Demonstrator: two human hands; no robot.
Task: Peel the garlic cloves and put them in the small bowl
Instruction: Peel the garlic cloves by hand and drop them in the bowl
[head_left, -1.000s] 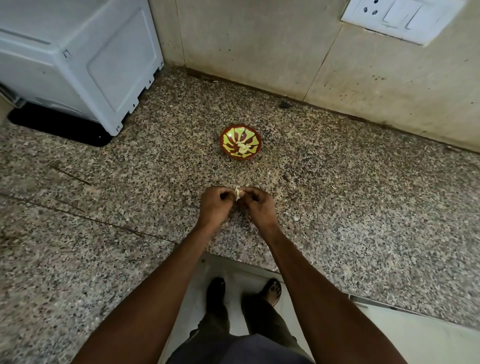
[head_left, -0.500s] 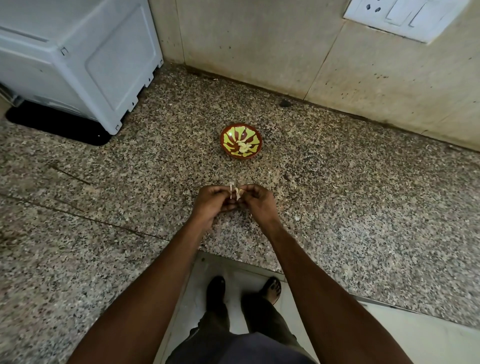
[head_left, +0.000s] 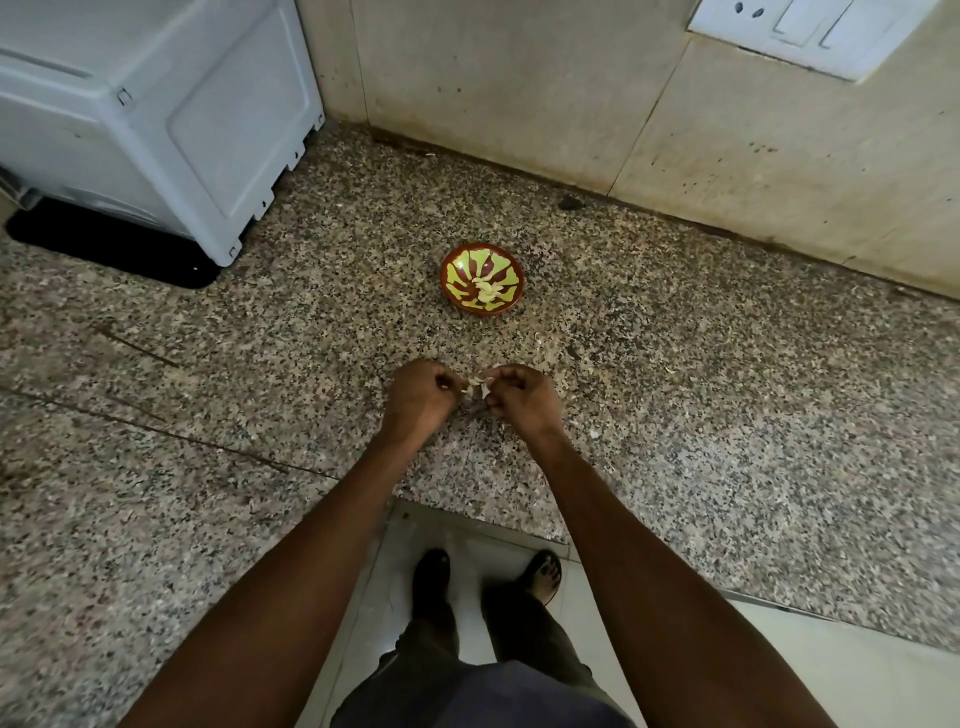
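Note:
A small red bowl (head_left: 451, 280) with a yellow-green pattern sits on the speckled granite counter (head_left: 701, 405), with a few pale peeled garlic cloves (head_left: 487, 291) inside it. A short way in front of the bowl, my left hand (head_left: 418, 397) and my right hand (head_left: 524, 397) meet over the counter. Both pinch one small pale garlic clove (head_left: 477, 387) between their fingertips, and a bit of papery skin sticks out from it. The curled fingers hide most of the clove.
A white appliance (head_left: 156, 114) stands on a black base at the back left. A tiled wall with a white switch plate (head_left: 810, 31) runs along the back. Scraps of garlic skin (head_left: 594, 432) lie on the counter to the right of my hands. The counter edge is near my body.
Both hands have stayed together in front of the bowl, with the fingers working on the clove. The skin piece between the fingertips has shifted slightly.

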